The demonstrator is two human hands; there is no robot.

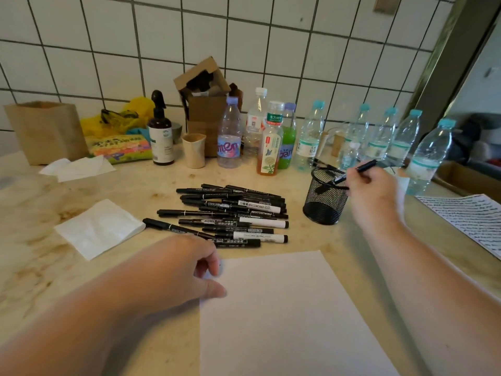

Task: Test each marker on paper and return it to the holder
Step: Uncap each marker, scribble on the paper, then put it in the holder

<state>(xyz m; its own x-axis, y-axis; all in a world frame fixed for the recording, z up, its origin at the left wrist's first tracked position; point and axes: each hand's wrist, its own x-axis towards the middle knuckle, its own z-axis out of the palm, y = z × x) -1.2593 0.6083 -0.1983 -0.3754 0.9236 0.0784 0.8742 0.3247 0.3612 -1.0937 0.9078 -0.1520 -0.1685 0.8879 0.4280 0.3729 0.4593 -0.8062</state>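
Head view: right hand [372,185] grips a slim black marker [355,172] over the black mesh holder [324,202]; left hand [187,267], fingers loosely curled, rests on the blank white paper [284,316].

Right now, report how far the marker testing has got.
Early. The right hand holds one marker at the mesh holder, which looks otherwise empty. The left hand rests at the blank paper. The marker pile remains.

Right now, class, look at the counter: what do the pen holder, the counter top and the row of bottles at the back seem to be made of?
Pen holder: black metal mesh, probably; you can see through its fine grid.
Counter top: polished stone or an imitation; cream with brown veining and a soft sheen.
Bottles: clear thin plastic; transparent walls, coloured screw caps, paper labels.
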